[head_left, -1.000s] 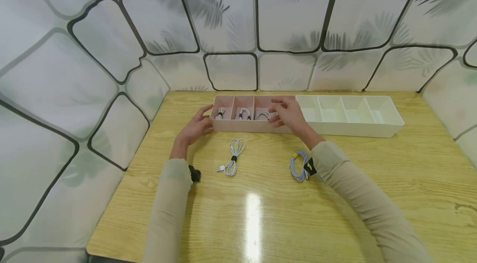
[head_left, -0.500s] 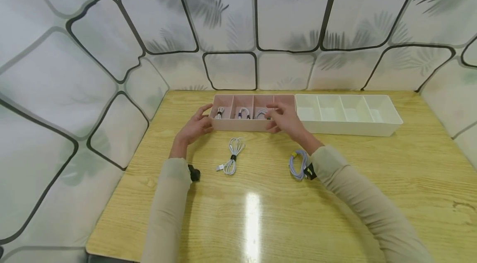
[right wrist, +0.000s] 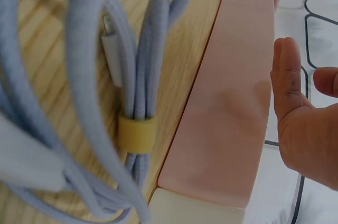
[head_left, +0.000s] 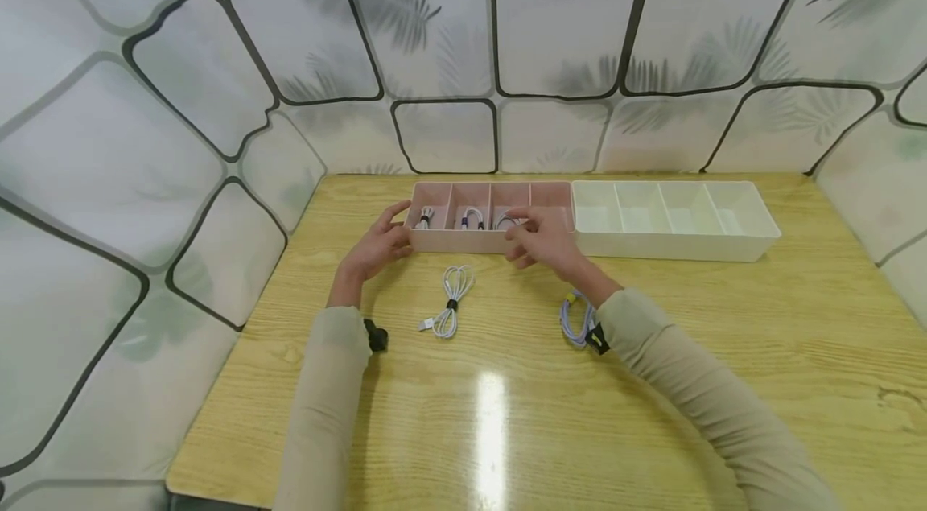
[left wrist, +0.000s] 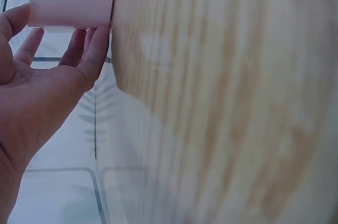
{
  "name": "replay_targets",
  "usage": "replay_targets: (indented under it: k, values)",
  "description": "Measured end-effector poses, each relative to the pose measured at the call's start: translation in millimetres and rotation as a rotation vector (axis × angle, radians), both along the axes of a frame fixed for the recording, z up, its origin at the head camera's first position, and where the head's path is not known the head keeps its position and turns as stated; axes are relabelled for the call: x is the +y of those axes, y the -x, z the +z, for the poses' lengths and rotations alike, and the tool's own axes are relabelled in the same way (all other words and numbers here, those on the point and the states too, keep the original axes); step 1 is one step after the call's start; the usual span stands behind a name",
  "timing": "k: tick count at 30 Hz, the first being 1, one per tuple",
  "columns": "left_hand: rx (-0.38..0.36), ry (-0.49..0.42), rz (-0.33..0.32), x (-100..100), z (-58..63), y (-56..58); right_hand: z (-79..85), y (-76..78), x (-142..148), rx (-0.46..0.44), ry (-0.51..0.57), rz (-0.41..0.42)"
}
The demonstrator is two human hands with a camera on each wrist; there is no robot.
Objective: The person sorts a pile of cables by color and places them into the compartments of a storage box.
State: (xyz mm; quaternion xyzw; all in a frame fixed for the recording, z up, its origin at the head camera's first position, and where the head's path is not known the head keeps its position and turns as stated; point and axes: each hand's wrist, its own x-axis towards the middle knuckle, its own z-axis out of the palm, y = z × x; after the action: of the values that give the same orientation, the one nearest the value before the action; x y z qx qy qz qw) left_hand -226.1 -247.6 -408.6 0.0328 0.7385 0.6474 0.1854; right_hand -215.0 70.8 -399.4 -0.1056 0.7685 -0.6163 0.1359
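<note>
My left hand (head_left: pixel 378 245) is at the left end of the pink divided box (head_left: pixel 463 242); in the left wrist view its extended fingertips touch the end wall. Over the box's front rim, by the third and fourth compartments, hovers my right hand (head_left: pixel 543 241), thumb apart from fingers, holding nothing. Coiled cables lie in the first compartment (head_left: pixel 426 218), the second (head_left: pixel 472 219) and the third, the last partly hidden behind the right fingers. On the table in front are a white cable (head_left: pixel 451 310) with a black tie and a lilac cable (right wrist: pixel 142 86) with a yellow tie.
A white divided box (head_left: pixel 673 247) stands end to end with the pink one on its right. Both sit toward the back of the wooden table (head_left: pixel 405 430), before a patterned cloth backdrop (head_left: pixel 449 36). The right sleeve (head_left: pixel 695 382) passes close to the lilac cable.
My right hand has shifted a little left along the pink box, so more of the fourth compartment shows. The left hand stays at the box's end.
</note>
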Motion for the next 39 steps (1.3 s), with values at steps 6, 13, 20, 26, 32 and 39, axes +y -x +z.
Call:
replay_targets:
  k: [6, 13, 20, 26, 32, 39]
  values:
    - [0.003, 0.007, 0.004, -0.7, -0.2, 0.0, -4.1, -6.8, -7.1, -0.014, -0.028, 0.041]
    - [-0.009, -0.001, 0.004, -0.1, -1.8, 0.4, -6.0, -14.7, -18.2, -0.012, -0.063, 0.074]
    - [-0.006, -0.007, 0.003, -0.5, -2.6, 0.3, -9.5, -21.7, -28.8, -0.006, -0.089, 0.121]
    - [-0.003, -0.012, -0.003, -0.5, -2.7, 1.0, -13.9, -24.4, -36.9, 0.003, -0.105, 0.143]
    - [0.0, -0.02, -0.006, -1.4, -5.4, 3.2, -18.1, -26.7, -42.9, 0.008, -0.139, 0.135]
    - [0.003, -0.016, 0.009, -7.1, -21.3, 12.0, -24.3, -31.5, -51.6, 0.066, -0.298, 0.18]
